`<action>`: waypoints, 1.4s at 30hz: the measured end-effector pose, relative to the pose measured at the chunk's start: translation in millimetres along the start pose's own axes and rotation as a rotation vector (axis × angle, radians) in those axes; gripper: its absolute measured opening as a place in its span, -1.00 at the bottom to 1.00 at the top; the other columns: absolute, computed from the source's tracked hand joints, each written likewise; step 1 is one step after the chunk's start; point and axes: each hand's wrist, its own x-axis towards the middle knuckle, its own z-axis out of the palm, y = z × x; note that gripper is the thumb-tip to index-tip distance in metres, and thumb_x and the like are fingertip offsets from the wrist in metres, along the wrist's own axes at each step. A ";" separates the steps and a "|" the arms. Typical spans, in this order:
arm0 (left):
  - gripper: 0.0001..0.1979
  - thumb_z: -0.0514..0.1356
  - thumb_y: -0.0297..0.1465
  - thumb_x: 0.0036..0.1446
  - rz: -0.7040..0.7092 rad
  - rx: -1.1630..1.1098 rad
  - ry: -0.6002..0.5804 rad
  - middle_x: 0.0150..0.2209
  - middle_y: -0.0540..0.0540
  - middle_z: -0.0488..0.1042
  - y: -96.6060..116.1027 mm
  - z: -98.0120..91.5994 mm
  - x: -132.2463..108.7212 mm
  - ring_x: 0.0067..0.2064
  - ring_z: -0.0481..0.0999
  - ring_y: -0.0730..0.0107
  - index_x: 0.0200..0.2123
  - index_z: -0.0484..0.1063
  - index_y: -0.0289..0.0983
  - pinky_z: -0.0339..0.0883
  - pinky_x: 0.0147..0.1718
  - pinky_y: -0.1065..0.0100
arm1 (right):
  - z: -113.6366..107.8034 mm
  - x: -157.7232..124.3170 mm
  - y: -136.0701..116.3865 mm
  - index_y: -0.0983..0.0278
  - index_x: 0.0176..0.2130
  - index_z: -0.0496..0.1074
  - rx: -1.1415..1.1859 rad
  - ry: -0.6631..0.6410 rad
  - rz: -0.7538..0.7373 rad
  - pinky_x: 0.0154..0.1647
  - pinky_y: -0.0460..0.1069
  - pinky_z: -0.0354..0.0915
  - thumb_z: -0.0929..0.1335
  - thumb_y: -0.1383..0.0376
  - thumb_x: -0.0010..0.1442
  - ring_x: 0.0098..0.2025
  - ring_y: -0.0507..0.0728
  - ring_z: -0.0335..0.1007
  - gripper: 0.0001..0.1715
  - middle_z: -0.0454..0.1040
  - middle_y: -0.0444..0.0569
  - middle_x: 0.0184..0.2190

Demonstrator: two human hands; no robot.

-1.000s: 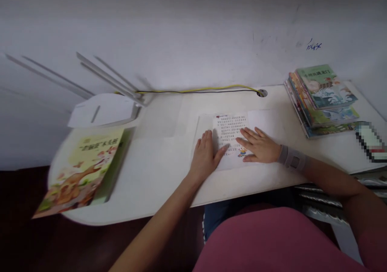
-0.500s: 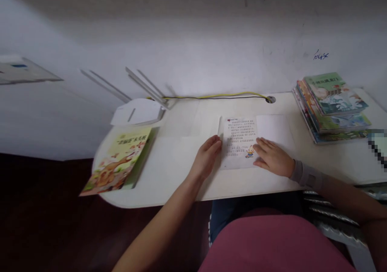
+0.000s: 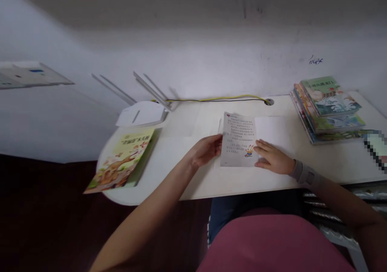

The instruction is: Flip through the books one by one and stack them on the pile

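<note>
An open book (image 3: 238, 137) lies before me, its left page printed with text and a small cartoon rabbit, its right page blank. My left hand (image 3: 208, 150) is at the book's left edge, fingers curled around the raised margin of the printed page; its fingertips are partly hidden behind the paper. Flat across the fold and the blank page rests my right hand (image 3: 273, 157), fingers stretched out, with a grey band on its wrist.
A stack of picture books (image 3: 331, 106) stands at the right of the white table (image 3: 181, 183). On the left are a yellow-green book (image 3: 125, 159), jutting over the edge, and a white router (image 3: 142, 114) with antennas. A yellow cable (image 3: 229, 97) runs along the wall to a hole.
The left edge of the printed page has risen, and my left hand's fingers have moved in behind it. My right hand stays on the book. The view has shifted slightly.
</note>
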 end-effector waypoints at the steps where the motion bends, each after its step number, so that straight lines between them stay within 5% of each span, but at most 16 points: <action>1: -0.72 0.27 -0.22 0.08 0.048 0.051 -0.013 -0.27 -0.18 0.55 2.4 8.0 -1.4 -0.27 0.48 0.32 -0.28 0.54 -0.34 0.31 -0.29 0.34 | -2.2 0.4 1.2 0.37 0.18 0.29 0.068 0.003 0.004 0.30 0.28 0.09 0.22 -0.09 0.26 0.33 0.32 0.04 -0.27 0.25 0.28 0.24; 5: -0.40 0.05 0.04 0.19 0.267 0.318 -0.111 0.08 -0.24 0.46 9.1 54.6 -9.4 0.03 0.45 0.11 0.06 0.42 -0.29 0.31 -0.05 0.19 | -15.3 0.7 4.7 0.25 0.28 0.14 0.485 0.095 0.113 0.28 0.24 0.12 0.13 -0.12 0.29 0.31 0.25 0.10 -0.25 0.21 0.18 0.27; 8: -0.35 -0.06 0.07 0.24 0.473 0.645 -0.223 0.19 -0.22 0.36 2.8 87.9 -13.7 0.17 0.35 0.07 0.19 0.30 -0.24 0.20 0.13 0.04 | -36.6 -2.9 3.5 0.13 0.34 -0.04 0.873 0.257 0.290 0.15 0.23 0.29 0.10 -0.14 0.29 0.23 0.23 0.26 -0.23 0.20 0.14 0.28; 11: -0.43 -0.05 -0.02 0.29 0.689 0.964 -0.289 0.24 -0.20 0.29 -12.4 105.0 -14.8 0.25 0.27 0.12 0.22 0.25 -0.21 0.11 0.22 0.02 | -60.6 -12.2 3.3 0.08 0.35 -0.12 1.072 0.417 0.459 0.02 0.19 0.40 0.20 -0.08 0.27 0.10 0.22 0.40 -0.21 0.31 0.08 0.21; 13: -0.46 -0.05 -0.07 0.31 0.788 1.109 -0.229 0.26 -0.22 0.25 -23.4 103.9 -12.8 0.29 0.20 0.10 0.23 0.24 -0.23 0.08 0.23 -0.02 | -68.4 -21.6 9.2 0.08 0.35 -0.12 1.069 0.470 0.567 -0.03 0.19 0.44 0.34 0.05 0.17 0.03 0.23 0.45 -0.09 0.38 0.05 0.16; 15: -0.46 -0.06 -0.09 0.32 0.829 1.218 -0.070 0.28 -0.26 0.23 -32.6 93.6 -8.4 0.33 0.12 0.04 0.23 0.24 -0.26 0.02 0.25 -0.08 | -65.9 -32.7 21.5 0.11 0.32 -0.02 1.008 0.473 0.644 -0.02 0.21 0.43 0.42 0.18 0.04 0.02 0.25 0.45 -0.04 0.41 0.03 0.13; 18: -0.45 -0.05 -0.10 0.32 0.810 1.268 0.179 0.31 -0.29 0.16 -43.9 68.4 0.8 0.35 0.04 -0.02 0.26 0.18 -0.26 -0.01 0.25 -0.14 | -49.7 -50.0 45.5 0.20 0.22 0.20 0.839 0.412 0.670 0.08 0.25 0.36 0.38 0.25 0.02 0.09 0.28 0.40 -0.22 0.38 0.06 0.16; 21: -0.43 -0.01 -0.11 0.30 0.759 1.200 0.328 0.35 -0.26 0.07 -54.9 44.6 6.6 0.37 -0.02 0.00 0.30 0.08 -0.18 -0.03 0.26 -0.13 | -34.7 -64.1 61.3 0.30 0.19 0.26 0.422 0.371 0.612 0.19 0.31 0.22 0.30 0.29 0.09 0.23 0.32 0.23 -0.34 0.27 0.17 0.23; 25: -0.36 0.02 -0.08 0.27 0.652 1.059 0.363 0.37 -0.30 -0.01 -65.7 32.2 4.1 0.37 -0.02 -0.01 0.31 0.06 -0.24 -0.05 0.29 -0.08 | -29.7 -72.0 59.6 0.37 0.10 0.37 -0.183 0.264 0.408 0.28 0.30 0.10 0.20 0.37 0.20 0.34 0.33 0.03 -0.50 0.17 0.22 0.29; 31: -0.33 0.05 -0.05 0.25 0.635 0.633 0.320 0.40 -0.12 -0.06 -54.1 56.1 -5.3 0.40 -0.11 0.11 0.35 -0.04 -0.09 -0.13 0.32 0.03 | -41.0 -63.4 48.1 0.43 0.04 0.43 -0.350 0.105 0.336 0.21 0.26 0.20 0.17 0.31 0.29 0.19 0.33 0.28 -0.56 0.40 0.28 0.11; 36: -0.43 -0.35 -0.13 0.37 0.687 0.556 -0.029 0.42 -0.12 -0.20 -38.5 102.7 -1.5 0.33 0.14 0.16 0.37 -0.51 -0.02 0.18 0.19 0.00 | -53.3 -45.9 39.7 0.23 0.18 0.30 0.255 0.295 0.397 0.24 0.30 0.16 0.23 -0.05 0.26 0.22 0.30 0.25 -0.37 0.33 0.14 0.20; 39: -0.35 -0.26 -0.03 0.34 0.661 0.948 -0.290 0.39 -0.24 -0.06 -43.5 123.4 7.7 0.36 0.04 0.05 0.39 -0.22 -0.17 0.05 0.24 -0.07 | -57.1 -34.9 31.1 0.14 0.23 0.21 0.775 0.421 0.476 0.16 0.23 0.29 0.10 -0.21 0.25 0.17 0.24 0.33 -0.23 0.35 0.04 0.19; 42: -0.23 -0.10 0.08 0.24 0.585 1.406 -0.206 0.38 -0.35 -0.11 -56.9 127.2 17.7 0.39 -0.20 -0.18 0.34 -0.02 -0.29 -0.17 0.24 -0.27 | -58.0 -31.0 26.3 0.15 0.18 0.28 0.961 0.433 0.555 0.06 0.20 0.38 0.00 -0.27 0.23 0.10 0.23 0.40 -0.15 0.50 0.00 0.03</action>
